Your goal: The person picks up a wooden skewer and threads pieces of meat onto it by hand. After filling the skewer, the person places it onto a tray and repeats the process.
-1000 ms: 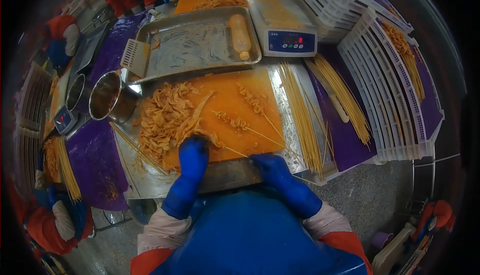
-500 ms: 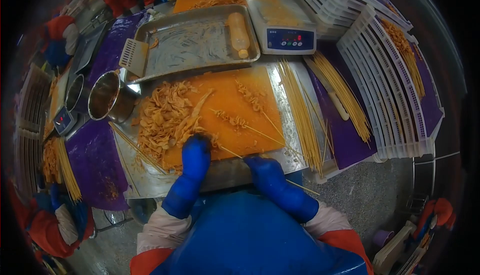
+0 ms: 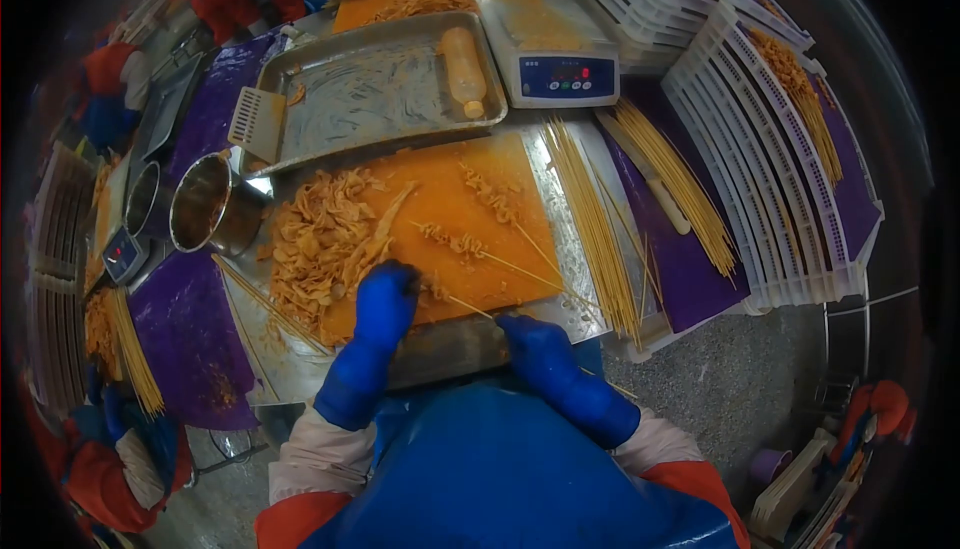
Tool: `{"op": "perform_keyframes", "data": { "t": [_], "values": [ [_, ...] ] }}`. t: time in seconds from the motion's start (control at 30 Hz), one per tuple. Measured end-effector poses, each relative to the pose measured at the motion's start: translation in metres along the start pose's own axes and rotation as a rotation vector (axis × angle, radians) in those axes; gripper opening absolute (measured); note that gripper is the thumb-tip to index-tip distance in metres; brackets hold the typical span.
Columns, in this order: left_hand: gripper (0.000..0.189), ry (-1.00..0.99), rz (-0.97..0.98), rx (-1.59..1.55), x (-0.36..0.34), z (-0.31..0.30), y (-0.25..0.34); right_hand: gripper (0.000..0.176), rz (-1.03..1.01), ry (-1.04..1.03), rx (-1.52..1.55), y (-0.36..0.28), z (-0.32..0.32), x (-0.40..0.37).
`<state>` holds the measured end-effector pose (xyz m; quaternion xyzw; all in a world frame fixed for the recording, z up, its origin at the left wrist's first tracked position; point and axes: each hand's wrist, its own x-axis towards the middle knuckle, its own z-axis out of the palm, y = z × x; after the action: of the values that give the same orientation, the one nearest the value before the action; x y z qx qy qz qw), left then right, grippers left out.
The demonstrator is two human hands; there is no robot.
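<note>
My right hand (image 3: 538, 342), in a blue glove, is closed around a thin wooden skewer (image 3: 470, 306). The skewer's back end sticks out past my wrist, and strips of orange-coated meat (image 3: 434, 289) sit near its front end. My left hand (image 3: 386, 299), gloved too, is closed at that front end; its fingertips are partly hidden, and it seems to pinch a meat strip. Beside it a heap of meat strips (image 3: 320, 239) lies on the orange cutting board (image 3: 510, 294). Two loaded skewers, a nearer one (image 3: 450, 237) and a farther one (image 3: 488, 194), rest on the board.
Bare skewers (image 3: 590, 229) lie to the right, with a knife (image 3: 668, 205) near another bundle. Behind the board are a metal tray (image 3: 380, 139) holding a bottle (image 3: 463, 74), and a scale (image 3: 565, 81). A metal pot (image 3: 215, 207) stands left, white crates (image 3: 765, 159) right. Co-workers surround the table.
The view has shifted slightly. My left hand has moved a little away from my right hand along the skewer, showing more of the meat at its front. Both hands stay closed.
</note>
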<state>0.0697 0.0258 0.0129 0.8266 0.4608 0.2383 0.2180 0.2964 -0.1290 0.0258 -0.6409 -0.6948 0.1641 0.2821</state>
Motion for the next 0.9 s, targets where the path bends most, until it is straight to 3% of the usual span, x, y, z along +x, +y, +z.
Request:
{"op": "perform_keyframes", "data": {
  "t": [0.1, 0.3, 0.4, 0.5, 0.57, 0.9],
  "values": [
    [0.015, 0.071, -0.066, -0.074, -0.016, 0.009, 0.007, 0.033, 0.092, -0.153, -0.066, -0.014, -0.014, -0.001],
    [0.013, 0.097, -0.036, -0.024, -0.027, 0.021, 0.015, 0.033, 0.067, -0.196, -0.140, -0.029, -0.010, 0.010],
    [0.014, 0.107, 0.011, -0.007, -0.028, 0.020, 0.010, 0.029, 0.020, 0.021, 0.075, 0.008, 0.017, 0.012],
    [0.014, 0.161, -0.014, -0.047, -0.029, 0.017, 0.004, 0.028, 0.027, -0.014, 0.310, 0.030, 0.010, 0.007],
    [0.015, 0.139, -0.111, -0.061, -0.029, 0.016, 0.004, 0.028, -0.022, -0.059, 0.268, 0.039, 0.003, 0.000],
    [0.019, 0.161, -0.063, -0.017, -0.033, 0.018, 0.010, 0.031, -0.117, -0.101, -0.033, 0.006, -0.008, 0.008]
  ]
}}
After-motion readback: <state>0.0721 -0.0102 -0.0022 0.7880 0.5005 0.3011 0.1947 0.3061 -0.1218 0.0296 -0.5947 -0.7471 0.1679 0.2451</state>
